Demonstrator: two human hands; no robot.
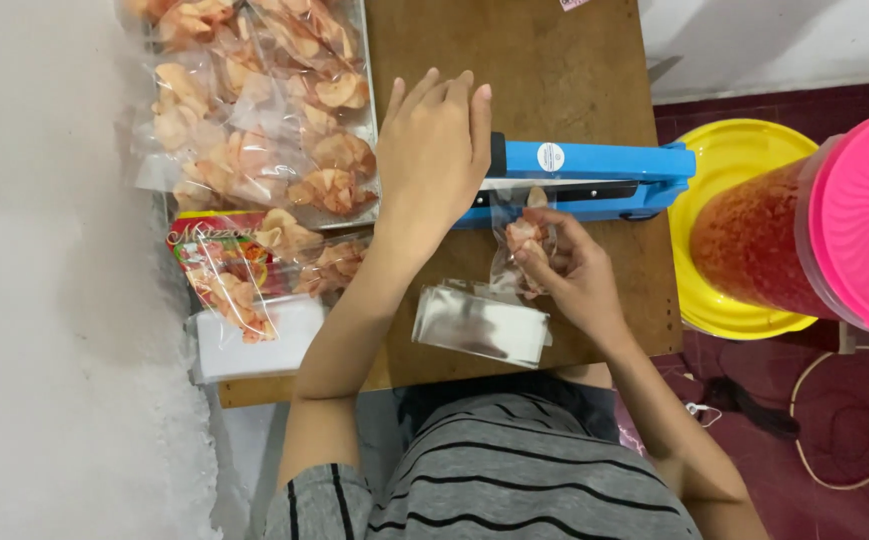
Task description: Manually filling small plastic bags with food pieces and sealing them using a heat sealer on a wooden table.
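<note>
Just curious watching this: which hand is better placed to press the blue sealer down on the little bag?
Probably the left hand: it already lies flat on the blue sealer arm. The right hand is busy, its fingers pinching the small bag of crackers at the jaw.

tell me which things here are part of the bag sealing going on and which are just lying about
In use:
left hand pressing on the blue heat sealer
right hand holding a small clear bag of crackers at the sealer
stack of empty clear bags
filled cracker bags, piled at the left

Lying about:
pink-lidded jar
yellow lid
cable on the floor
</note>
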